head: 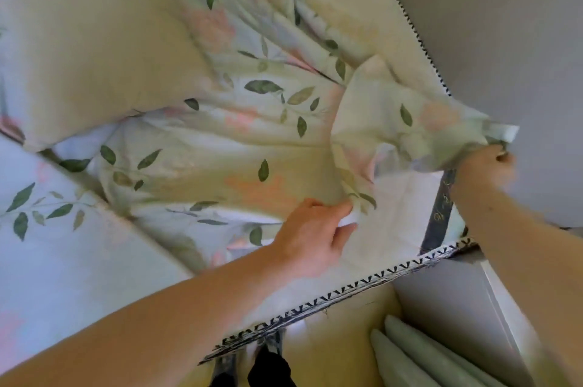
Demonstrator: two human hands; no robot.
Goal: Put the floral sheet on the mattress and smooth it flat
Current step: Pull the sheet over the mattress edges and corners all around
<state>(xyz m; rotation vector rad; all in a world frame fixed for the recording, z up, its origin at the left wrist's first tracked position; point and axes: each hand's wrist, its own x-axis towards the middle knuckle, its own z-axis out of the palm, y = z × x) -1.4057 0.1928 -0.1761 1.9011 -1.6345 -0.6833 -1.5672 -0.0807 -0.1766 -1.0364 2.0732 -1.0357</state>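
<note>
Floral sheet (202, 147) lies bunched and creased over the mattress (394, 213), whose near corner is bare. Left hand (310, 238) pinches a fold near sheet's edge. Right hand (487, 170), at the wall, grips a raised sheet corner.

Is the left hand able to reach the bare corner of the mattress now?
Probably yes. The left hand grips the sheet edge right beside the bare mattress corner, and nothing lies between them.
</note>
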